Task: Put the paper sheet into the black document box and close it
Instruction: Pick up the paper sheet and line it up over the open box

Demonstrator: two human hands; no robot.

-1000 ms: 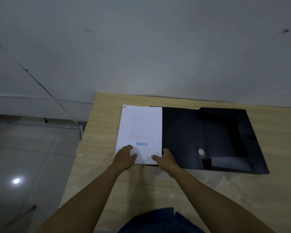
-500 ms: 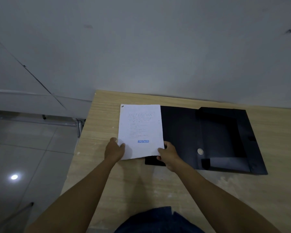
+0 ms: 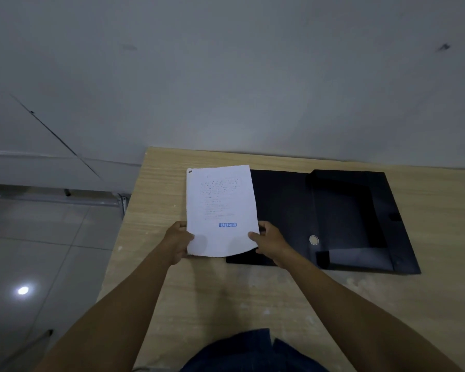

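Observation:
A white paper sheet (image 3: 220,208) with small print and a blue "REJECTED" stamp is held up off the table, tilted towards me. My left hand (image 3: 176,241) grips its lower left corner and my right hand (image 3: 269,241) grips its lower right corner. The black document box (image 3: 330,218) lies open and flat on the wooden table (image 3: 159,200), to the right of the sheet. Its lid flap with a round silver snap (image 3: 313,240) is spread out in the middle, and the tray part is on the right. The sheet covers the flap's left edge.
The table's left edge drops to a tiled floor (image 3: 38,251). A grey wall (image 3: 253,89) runs right behind the table. Bare wood lies between me and the box.
Both hands went from pressing on the flat sheet to gripping its lower corners. The sheet has been lifted off the table and its near edge now curls up.

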